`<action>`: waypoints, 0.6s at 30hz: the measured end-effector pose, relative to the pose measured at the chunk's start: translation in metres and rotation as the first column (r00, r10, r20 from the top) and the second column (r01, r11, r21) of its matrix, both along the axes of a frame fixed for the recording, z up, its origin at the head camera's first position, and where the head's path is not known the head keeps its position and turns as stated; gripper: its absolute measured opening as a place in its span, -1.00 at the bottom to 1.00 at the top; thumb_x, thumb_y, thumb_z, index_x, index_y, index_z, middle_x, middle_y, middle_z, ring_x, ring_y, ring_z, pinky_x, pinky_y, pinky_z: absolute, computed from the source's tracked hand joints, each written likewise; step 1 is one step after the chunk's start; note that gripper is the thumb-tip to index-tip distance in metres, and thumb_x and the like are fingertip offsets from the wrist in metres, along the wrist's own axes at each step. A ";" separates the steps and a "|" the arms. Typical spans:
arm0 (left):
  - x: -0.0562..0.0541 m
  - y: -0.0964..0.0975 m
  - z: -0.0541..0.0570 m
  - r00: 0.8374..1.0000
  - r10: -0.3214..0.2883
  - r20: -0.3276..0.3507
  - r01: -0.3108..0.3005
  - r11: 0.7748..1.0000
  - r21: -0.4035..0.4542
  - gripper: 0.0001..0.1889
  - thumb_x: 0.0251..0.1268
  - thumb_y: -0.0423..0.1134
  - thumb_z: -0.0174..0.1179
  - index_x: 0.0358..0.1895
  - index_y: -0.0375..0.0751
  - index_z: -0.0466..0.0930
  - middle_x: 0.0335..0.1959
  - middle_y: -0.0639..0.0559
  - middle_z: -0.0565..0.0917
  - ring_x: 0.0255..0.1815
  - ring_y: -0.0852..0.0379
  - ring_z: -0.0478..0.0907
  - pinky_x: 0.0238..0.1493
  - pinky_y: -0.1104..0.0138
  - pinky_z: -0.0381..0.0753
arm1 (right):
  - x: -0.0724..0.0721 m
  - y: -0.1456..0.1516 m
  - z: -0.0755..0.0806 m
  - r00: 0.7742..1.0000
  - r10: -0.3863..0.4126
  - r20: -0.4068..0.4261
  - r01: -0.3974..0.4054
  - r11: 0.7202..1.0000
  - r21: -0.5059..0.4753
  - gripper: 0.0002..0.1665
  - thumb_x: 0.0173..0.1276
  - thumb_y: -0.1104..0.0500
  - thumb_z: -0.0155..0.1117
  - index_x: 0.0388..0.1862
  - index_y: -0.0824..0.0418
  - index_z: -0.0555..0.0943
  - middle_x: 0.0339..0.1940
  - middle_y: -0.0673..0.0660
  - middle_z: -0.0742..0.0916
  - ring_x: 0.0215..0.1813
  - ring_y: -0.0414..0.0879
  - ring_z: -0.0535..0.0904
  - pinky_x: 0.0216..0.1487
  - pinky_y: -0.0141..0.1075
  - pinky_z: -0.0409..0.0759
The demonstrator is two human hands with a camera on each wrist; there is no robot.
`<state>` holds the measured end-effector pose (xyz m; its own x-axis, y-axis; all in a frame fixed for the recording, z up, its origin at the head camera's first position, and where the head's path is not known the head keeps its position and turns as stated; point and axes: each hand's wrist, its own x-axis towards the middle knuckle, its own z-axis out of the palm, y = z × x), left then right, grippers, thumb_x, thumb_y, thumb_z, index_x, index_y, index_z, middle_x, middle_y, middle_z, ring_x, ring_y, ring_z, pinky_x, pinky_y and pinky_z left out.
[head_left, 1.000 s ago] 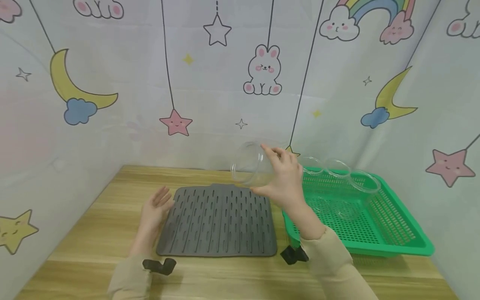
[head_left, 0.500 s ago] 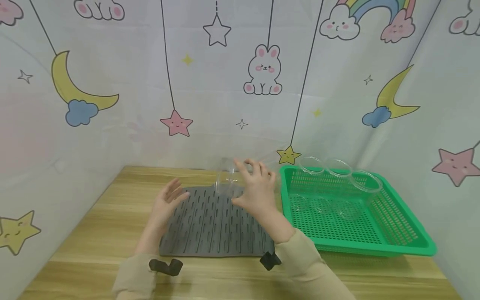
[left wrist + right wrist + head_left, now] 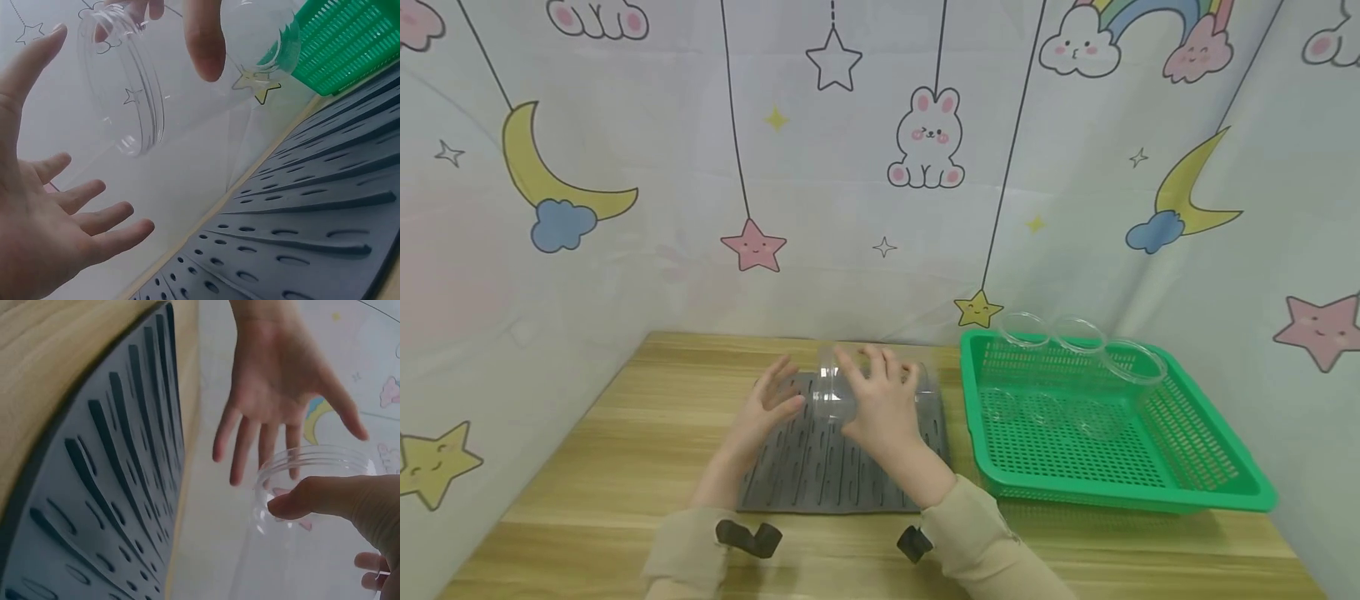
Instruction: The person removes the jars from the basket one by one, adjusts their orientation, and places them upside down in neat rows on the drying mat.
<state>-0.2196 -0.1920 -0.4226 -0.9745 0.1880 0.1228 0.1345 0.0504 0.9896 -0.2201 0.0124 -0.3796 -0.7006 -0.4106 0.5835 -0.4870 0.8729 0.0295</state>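
Over the grey ridged drying mat (image 3: 835,487), a clear jar (image 3: 827,400) lies sideways in the air, a ringed wide end pointing left. My right hand (image 3: 883,408) grips it, thumb and fingers spread around its wall; the right wrist view shows the thumb (image 3: 312,497) pressed near the rim. Just left of that end, my left hand (image 3: 763,417) holds nothing, its fingers spread and palm turned toward the jar. In the left wrist view a gap shows between the left fingers (image 3: 106,219) and the jar's rim (image 3: 140,94).
To the right stands a green perforated basket (image 3: 1105,492) with three clear jars inside, rims up, one being a front jar (image 3: 1135,362). A wooden table (image 3: 610,450) bears everything. Behind it hangs a white cloth (image 3: 850,292) printed with stars, moons and rabbits.
My right hand has carried the jar left and down, away from the basket side to above the mat. My left hand has moved right, toward the jar.
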 end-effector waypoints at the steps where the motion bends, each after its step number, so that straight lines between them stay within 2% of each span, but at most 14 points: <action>1: 0.000 0.001 0.000 1.000 -0.010 -0.004 0.010 1.000 0.008 -0.16 0.44 -0.16 0.08 0.59 -0.08 -0.27 0.60 -0.21 -0.12 0.56 -0.37 -0.07 0.46 -0.24 0.14 | 0.001 -0.001 -0.002 1.000 0.003 -0.005 -0.003 1.000 0.012 0.31 -0.40 -0.07 0.75 0.45 -0.06 0.32 0.26 0.18 0.49 0.26 0.10 0.35 0.12 0.07 0.40; 7: 0.000 0.009 -0.001 0.998 -0.061 0.001 0.060 0.998 0.026 -0.13 0.40 -0.14 0.09 0.59 -0.07 -0.29 0.59 -0.27 -0.12 0.54 -0.41 -0.06 0.45 -0.26 0.14 | 0.006 -0.007 -0.010 1.000 0.007 -0.005 -0.007 1.000 0.028 0.29 -0.36 -0.07 0.74 0.45 -0.07 0.32 0.26 0.16 0.50 0.25 0.09 0.37 0.13 0.08 0.44; 13: 0.002 0.010 -0.001 0.997 -0.057 0.043 0.057 0.998 0.004 -0.12 0.36 -0.12 0.14 0.59 -0.01 -0.23 0.59 -0.29 -0.11 0.53 -0.42 -0.03 0.44 -0.27 0.18 | 0.008 -0.012 -0.015 1.000 -0.002 -0.006 0.003 0.998 0.060 0.25 -0.33 -0.08 0.72 0.44 -0.09 0.33 0.25 0.14 0.48 0.27 0.08 0.37 0.13 0.09 0.48; 18: 0.002 0.010 -0.001 0.997 -0.058 0.055 0.059 0.998 -0.020 -0.12 0.36 -0.11 0.15 0.59 -0.08 -0.21 0.58 -0.32 -0.12 0.53 -0.44 -0.03 0.43 -0.26 0.22 | 0.009 -0.014 -0.017 1.000 0.011 -0.004 -0.010 0.997 0.081 0.26 -0.31 -0.07 0.72 0.45 -0.06 0.32 0.26 0.14 0.47 0.28 0.07 0.34 0.14 0.10 0.47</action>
